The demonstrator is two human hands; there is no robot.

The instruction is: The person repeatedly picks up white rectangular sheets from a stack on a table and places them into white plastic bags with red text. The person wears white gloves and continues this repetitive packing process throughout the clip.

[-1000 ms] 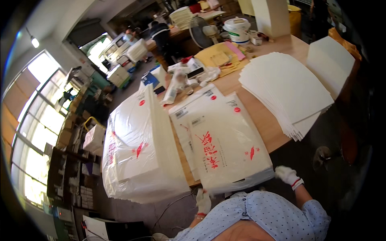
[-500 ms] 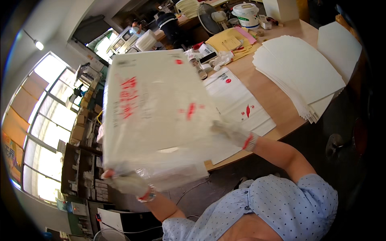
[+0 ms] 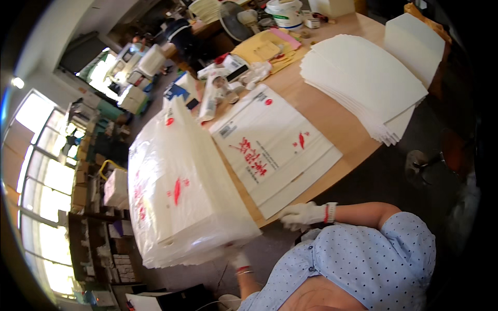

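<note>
A thick stack of white plastic bags (image 3: pixel 202 176) with red and black print stands at a tilt on the left side, its lower part sagging. My left hand (image 3: pixel 237 257), in a white knit glove, is at its near lower corner, holding that edge; the fingers are partly hidden and blurred. My right hand (image 3: pixel 303 215), also gloved, is apart from the stack near the table's front edge, its fingers curled with nothing visible in them. Beyond it a flat printed white bag (image 3: pixel 280 150) lies on top of others on the wooden table (image 3: pixel 358 150).
A fanned pile of white sheets (image 3: pixel 363 83) covers the table's right side. Farther back are yellow envelopes (image 3: pixel 259 47), a clear jar (image 3: pixel 225 90), a white bucket (image 3: pixel 284 14) and a fan (image 3: pixel 236 22). A stool (image 3: pixel 423 167) stands at right. Shelves (image 3: pixel 96 249) line the left; another person (image 3: pixel 182 39) is behind.
The stack has swung down and to the left, uncovering more of the flat bag. My right hand has come off the stack and drawn back toward me; my left hand has moved right and down.
</note>
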